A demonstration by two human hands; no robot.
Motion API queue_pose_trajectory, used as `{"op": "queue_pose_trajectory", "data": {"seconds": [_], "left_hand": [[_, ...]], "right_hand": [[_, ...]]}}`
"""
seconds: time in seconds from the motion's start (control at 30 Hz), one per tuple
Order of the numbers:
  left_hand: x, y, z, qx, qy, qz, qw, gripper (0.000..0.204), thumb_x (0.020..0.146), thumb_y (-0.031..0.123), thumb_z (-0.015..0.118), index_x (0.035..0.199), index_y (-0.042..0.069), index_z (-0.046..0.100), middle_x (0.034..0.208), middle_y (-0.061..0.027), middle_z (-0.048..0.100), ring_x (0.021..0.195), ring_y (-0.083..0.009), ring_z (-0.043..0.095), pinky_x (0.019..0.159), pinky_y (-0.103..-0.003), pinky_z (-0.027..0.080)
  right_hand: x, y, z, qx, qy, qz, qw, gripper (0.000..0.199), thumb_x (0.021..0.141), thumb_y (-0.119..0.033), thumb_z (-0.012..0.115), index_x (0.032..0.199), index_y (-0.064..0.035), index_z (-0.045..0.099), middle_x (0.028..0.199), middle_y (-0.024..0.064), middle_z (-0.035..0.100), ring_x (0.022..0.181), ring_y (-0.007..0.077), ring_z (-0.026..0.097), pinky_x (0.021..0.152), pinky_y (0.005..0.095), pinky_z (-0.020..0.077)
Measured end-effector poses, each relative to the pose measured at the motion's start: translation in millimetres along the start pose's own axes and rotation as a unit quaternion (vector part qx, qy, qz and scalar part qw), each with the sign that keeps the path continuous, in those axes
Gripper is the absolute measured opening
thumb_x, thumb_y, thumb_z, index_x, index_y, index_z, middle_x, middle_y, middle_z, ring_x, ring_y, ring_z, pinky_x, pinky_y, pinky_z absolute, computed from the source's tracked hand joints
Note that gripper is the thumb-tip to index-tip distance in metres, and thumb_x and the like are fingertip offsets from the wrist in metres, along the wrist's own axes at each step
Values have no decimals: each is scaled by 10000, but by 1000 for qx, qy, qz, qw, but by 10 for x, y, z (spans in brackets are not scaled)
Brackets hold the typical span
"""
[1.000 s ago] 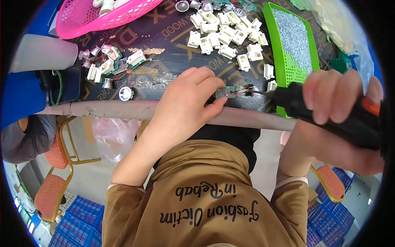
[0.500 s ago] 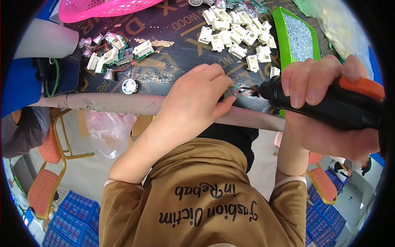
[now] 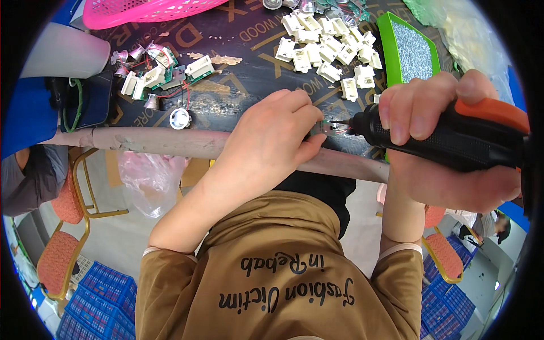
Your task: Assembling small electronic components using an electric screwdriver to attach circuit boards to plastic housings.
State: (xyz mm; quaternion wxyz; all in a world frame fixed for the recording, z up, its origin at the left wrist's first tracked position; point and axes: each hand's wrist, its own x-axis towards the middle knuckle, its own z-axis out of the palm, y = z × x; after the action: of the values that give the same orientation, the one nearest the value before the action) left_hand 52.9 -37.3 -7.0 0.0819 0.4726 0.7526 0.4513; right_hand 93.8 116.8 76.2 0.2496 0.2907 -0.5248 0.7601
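Observation:
My right hand wraps round a black and orange electric screwdriver, whose bit points left. My left hand pinches a small green circuit board near the table's front edge. The tip of the bit is at the board; whether it touches a screw is too small to tell. Part of the board is hidden under my left fingers. Just beyond my hands lies a loose pile of white plastic housings. A green tray full of small silvery pieces stands behind the screwdriver.
On the left lie several circuit boards with white housings, wires and silver reflector cups. A pink basket stands at the back left, near a grey-white container. Clear plastic bags lie at the far right. Chairs and blue crates stand below.
The screwdriver and my right hand have shifted slightly left, bringing the bit further over the board. My left hand keeps its pinch in nearly the same place.

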Motion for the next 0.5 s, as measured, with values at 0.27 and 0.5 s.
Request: {"op": "queue_pose_trajectory", "data": {"seconds": [0.27,0.5], "left_hand": [[23,96,117,-15,-32,-25,999,204,684,85,692,864,26,615,809,-106,576,749,-304,567,646,-372,463],[125,219,342,-23,-46,31,998,181,713,104,673,855,22,597,777,-105,561,726,-312,555,638,-394,456]], "right_hand": [[-68,-117,-166,-30,13,6,999,750,802,-732,319,1112,-54,405,694,118,520,476,211,478,502,300,440],[-296,-363,-223,-79,48,15,996,752,788,-744,331,1089,-59,410,678,103,507,472,201,470,496,298,432]]}}
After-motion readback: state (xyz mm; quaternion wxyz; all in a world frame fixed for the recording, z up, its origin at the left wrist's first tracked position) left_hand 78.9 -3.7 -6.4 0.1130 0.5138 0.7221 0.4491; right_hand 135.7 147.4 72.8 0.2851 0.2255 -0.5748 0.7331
